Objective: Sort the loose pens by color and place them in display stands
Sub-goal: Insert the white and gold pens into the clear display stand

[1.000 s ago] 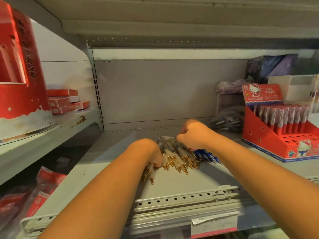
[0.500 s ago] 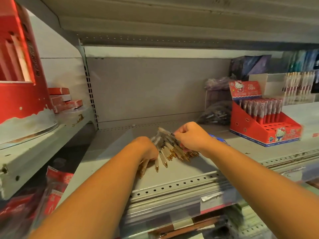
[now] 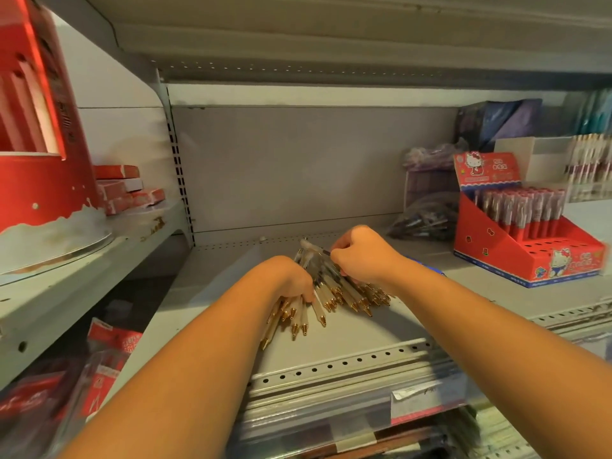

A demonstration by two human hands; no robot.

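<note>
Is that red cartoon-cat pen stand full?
Partly full: the red display stand holds pens in its back rows, while its front holes sit empty.

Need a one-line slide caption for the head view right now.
Left hand and right hand grip loose gold-tipped pens on a grey shelf, with a red display stand to the right.

You are viewing a dim, warm-tinted scene where the upper shelf is shading the back panel, the wide lens is bowing lines near the edges, and the red display stand is blurring slightly.
</note>
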